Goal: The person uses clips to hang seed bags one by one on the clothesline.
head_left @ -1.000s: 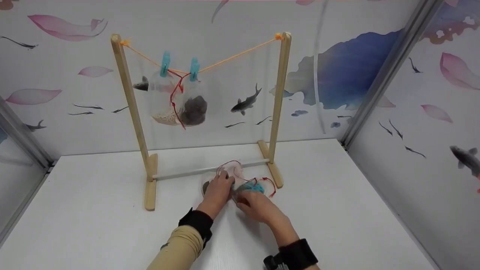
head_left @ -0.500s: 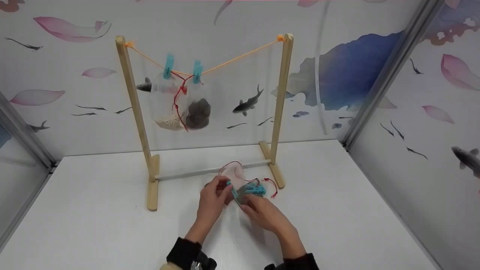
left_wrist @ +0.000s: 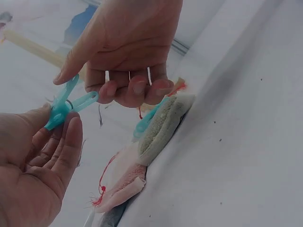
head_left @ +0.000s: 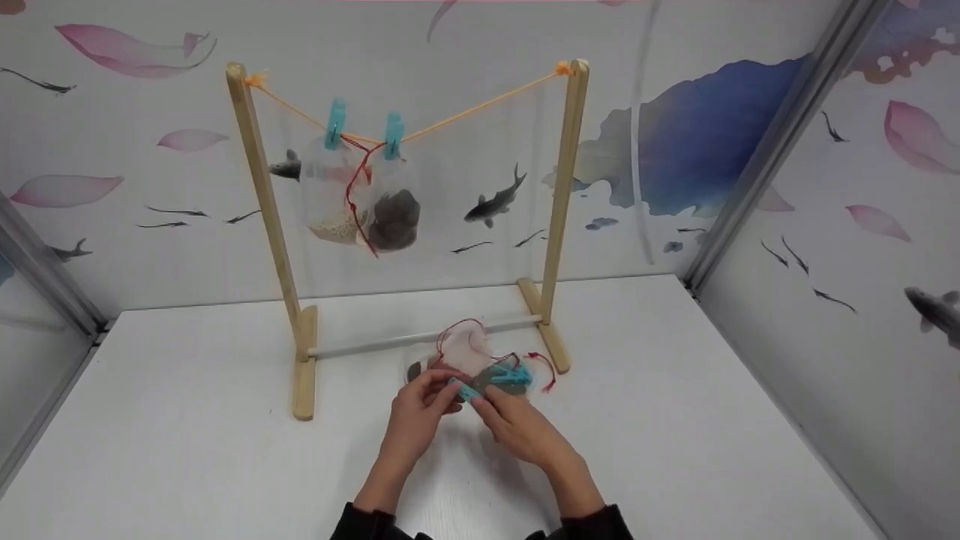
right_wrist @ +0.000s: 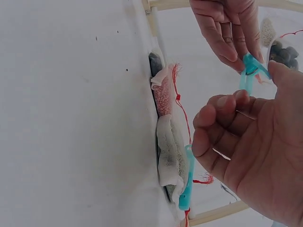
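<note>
A blue clothespin point(head_left: 465, 390) is between my hands, low over the table. My left hand point(head_left: 418, 409) pinches it near its spring end. My right hand point(head_left: 529, 431) has its thumb on one handle and fingertips at the other; the handles are spread in the right wrist view. Just beyond lie small pouches in a row: a whitish-pink pouch point(head_left: 466, 349), a pouch with grey-green grains point(left_wrist: 163, 123), and one with dark contents point(right_wrist: 155, 64). More blue clothespins point(head_left: 511, 375) rest on the grey-green pouch. Red cords point(head_left: 461, 321) trail from the pouches.
Behind stands a wooden frame point(head_left: 568, 180) with a sagging orange string point(head_left: 487, 107). Two clothespins point(head_left: 393, 135) on it hold a clear pouch with pale grains point(head_left: 337, 227) and one with dark stones point(head_left: 395, 220). A white rod point(head_left: 375, 344) joins the frame's feet.
My left hand has drawn back from the pouches with a clothespin. My right hand has left the pouches and come to that clothespin's handles.
</note>
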Tool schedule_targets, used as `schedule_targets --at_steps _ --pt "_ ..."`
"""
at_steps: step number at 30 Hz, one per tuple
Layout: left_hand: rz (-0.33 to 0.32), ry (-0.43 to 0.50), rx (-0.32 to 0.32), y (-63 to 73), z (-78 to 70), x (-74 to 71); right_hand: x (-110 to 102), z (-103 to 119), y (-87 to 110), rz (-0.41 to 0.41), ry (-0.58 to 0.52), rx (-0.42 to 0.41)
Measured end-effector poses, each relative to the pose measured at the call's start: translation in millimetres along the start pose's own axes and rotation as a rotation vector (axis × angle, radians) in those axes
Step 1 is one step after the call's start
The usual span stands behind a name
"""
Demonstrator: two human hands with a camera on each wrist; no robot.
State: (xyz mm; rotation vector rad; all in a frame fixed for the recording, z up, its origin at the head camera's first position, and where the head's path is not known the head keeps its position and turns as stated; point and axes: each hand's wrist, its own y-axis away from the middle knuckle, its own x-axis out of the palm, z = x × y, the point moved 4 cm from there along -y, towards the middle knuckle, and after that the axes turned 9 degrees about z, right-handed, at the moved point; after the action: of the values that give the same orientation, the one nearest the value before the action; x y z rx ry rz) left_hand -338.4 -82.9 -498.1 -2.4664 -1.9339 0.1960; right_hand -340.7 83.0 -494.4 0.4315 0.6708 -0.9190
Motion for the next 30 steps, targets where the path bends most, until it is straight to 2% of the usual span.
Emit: schedule_targets --at_steps 8,16,20,26,30 --pt "0.030 0.014 -0.009 2.8 -6.9 2.7 -1.6 2.6 0.2 -0.038 0.034 0.005" --pt "0.031 0.028 0.001 2.1 -9.6 1.3 -7.8 8.4 2.4 -0.104 0.003 -0.090" --pt "0.027 0.048 -0.014 3.9 -8.3 -0.5 -8.0 11.8 4.5 -0.119 -0.006 -0.105" --pt "0.029 0.038 -0.020 5.7 -9.6 -1.5 -9.1 12.7 5.9 -0.114 -0.006 -0.104" --pt "0.031 0.024 -0.014 5.3 -9.2 -0.2 -8.7 9.7 6.3 -0.074 -0.017 -0.101"
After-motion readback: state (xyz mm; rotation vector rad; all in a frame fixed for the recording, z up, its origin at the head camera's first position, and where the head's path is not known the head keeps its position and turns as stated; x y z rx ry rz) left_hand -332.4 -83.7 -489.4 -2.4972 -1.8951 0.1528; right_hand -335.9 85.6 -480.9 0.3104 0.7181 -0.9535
